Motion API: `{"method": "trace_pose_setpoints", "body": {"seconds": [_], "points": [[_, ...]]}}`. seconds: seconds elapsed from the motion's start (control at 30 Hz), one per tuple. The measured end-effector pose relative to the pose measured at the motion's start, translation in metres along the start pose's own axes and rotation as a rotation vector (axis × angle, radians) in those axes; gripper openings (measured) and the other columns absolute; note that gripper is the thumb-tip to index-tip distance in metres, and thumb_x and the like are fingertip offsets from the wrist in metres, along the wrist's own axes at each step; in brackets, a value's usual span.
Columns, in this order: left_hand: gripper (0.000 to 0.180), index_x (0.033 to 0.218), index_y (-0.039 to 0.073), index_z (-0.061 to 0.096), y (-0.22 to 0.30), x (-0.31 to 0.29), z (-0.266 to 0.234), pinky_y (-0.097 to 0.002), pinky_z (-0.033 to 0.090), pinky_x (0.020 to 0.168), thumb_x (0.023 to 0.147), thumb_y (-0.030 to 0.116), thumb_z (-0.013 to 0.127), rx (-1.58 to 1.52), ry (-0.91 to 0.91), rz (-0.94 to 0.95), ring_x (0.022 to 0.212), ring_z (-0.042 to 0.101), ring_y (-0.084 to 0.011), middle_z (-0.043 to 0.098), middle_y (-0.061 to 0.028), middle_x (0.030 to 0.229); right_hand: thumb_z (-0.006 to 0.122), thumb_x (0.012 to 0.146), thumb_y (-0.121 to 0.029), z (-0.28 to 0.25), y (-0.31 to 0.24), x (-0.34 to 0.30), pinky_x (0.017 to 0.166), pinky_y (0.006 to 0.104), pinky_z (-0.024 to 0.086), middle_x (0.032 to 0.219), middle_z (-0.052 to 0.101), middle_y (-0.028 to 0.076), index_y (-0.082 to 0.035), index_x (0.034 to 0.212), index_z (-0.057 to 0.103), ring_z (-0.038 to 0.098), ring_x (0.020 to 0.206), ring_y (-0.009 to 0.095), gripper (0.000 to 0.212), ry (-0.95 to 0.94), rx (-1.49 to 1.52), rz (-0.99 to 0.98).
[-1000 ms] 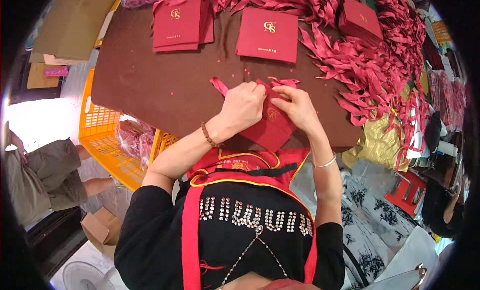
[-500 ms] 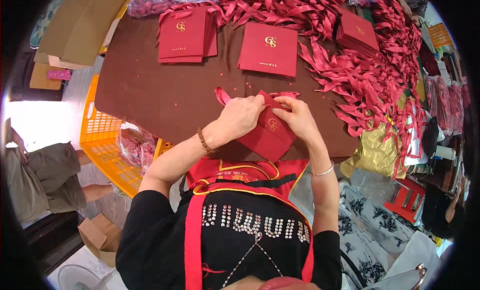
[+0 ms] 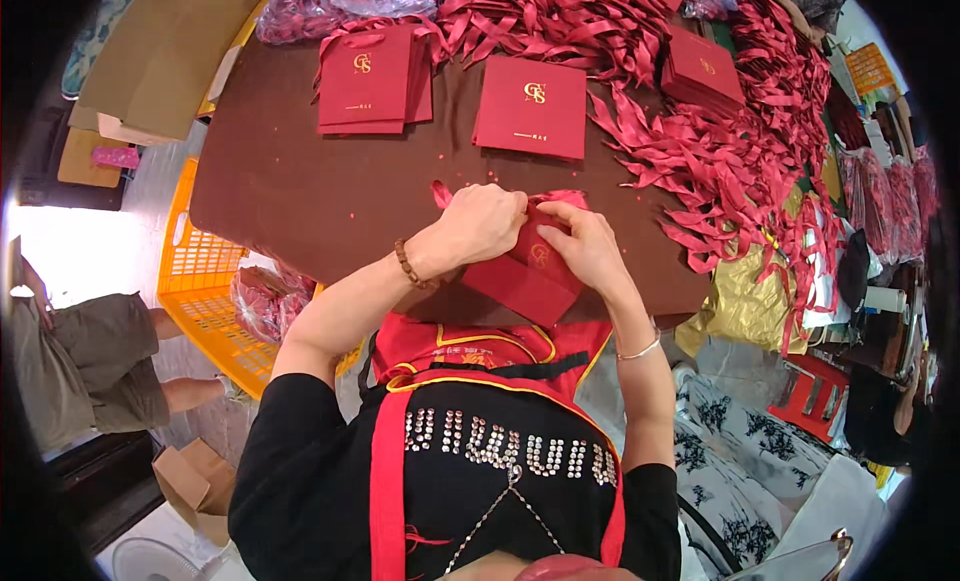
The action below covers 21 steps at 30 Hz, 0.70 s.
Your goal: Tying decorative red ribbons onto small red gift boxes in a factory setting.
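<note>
A small red paper bag (image 3: 522,289) with a gold emblem lies tilted at the table's near edge, between my hands. My left hand (image 3: 482,221) is closed on its upper edge, fingertips pinched together. My right hand (image 3: 588,246) grips the same edge from the right, thumb bent over the front. Red ribbon (image 3: 441,193) shows beyond the left hand, and more of it lies behind the bag's top. What exactly sits between the fingertips is hidden.
Stacks of red bags stand farther back: one left (image 3: 365,81), one centre (image 3: 532,106), one right (image 3: 703,69). Loose red ribbons (image 3: 690,171) heap along the right side of the brown-covered table (image 3: 290,171). An orange crate (image 3: 205,301) stands left; a person's legs are beyond it.
My two hands have drawn closer together at the bag's top edge, covering the corner that stuck up before. The view has shifted slightly.
</note>
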<state>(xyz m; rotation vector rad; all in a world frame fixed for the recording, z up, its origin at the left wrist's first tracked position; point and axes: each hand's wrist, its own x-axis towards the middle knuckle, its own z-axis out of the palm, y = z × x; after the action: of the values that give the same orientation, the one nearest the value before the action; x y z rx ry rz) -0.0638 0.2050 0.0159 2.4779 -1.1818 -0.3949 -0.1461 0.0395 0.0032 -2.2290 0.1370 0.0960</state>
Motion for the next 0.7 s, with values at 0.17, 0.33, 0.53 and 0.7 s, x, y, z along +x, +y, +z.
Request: {"method": "trace_pose_setpoints", "body": {"seconds": [0.17,0.33,0.53,0.7], "points": [[0.012,0.083,0.002,0.055,0.013,-0.015,-0.003,-0.0437,0.05,0.058,0.078,0.012,0.053,0.076,0.133,0.031,0.066,0.063,-0.034,0.062,-0.0181,0.072,0.063,0.082,-0.012,0.009,-0.004,0.003,0.078,0.0314,0.049,0.096,0.068,0.015,0.0,0.107,0.061,0.066,0.09,0.023,0.028,-0.044,-0.012,-0.116],[0.009,0.073,0.006,0.047,0.007,-0.026,0.027,-0.0362,0.045,0.055,0.073,0.009,0.056,0.063,0.511,0.309,0.06,0.055,-0.0247,0.05,-0.0088,0.065,0.064,0.082,-0.007,0.018,0.027,0.006,0.077,0.0266,0.048,0.096,0.066,0.009,0.003,0.11,0.06,0.06,0.088,0.014,0.03,-0.074,0.528,0.026],[0.009,0.075,0.006,0.048,-0.001,-0.028,0.031,-0.036,0.045,0.055,0.074,0.009,0.056,0.054,0.567,0.249,0.061,0.055,-0.0242,0.049,-0.0079,0.067,0.06,0.083,0.0,0.006,0.0,0.004,0.079,0.0231,0.047,0.096,0.064,0.006,0.004,0.109,0.059,0.058,0.088,0.01,0.027,-0.165,0.494,0.051],[0.009,0.081,0.005,0.051,-0.007,-0.025,0.026,-0.0385,0.045,0.06,0.073,0.008,0.055,0.005,0.531,0.383,0.068,0.056,-0.0261,0.051,-0.0087,0.073,0.062,0.083,-0.007,0.007,0.004,0.0,0.083,0.0283,0.047,0.102,0.065,0.013,0.003,0.11,0.059,0.06,0.096,0.017,0.029,-0.128,0.601,0.109]]}}
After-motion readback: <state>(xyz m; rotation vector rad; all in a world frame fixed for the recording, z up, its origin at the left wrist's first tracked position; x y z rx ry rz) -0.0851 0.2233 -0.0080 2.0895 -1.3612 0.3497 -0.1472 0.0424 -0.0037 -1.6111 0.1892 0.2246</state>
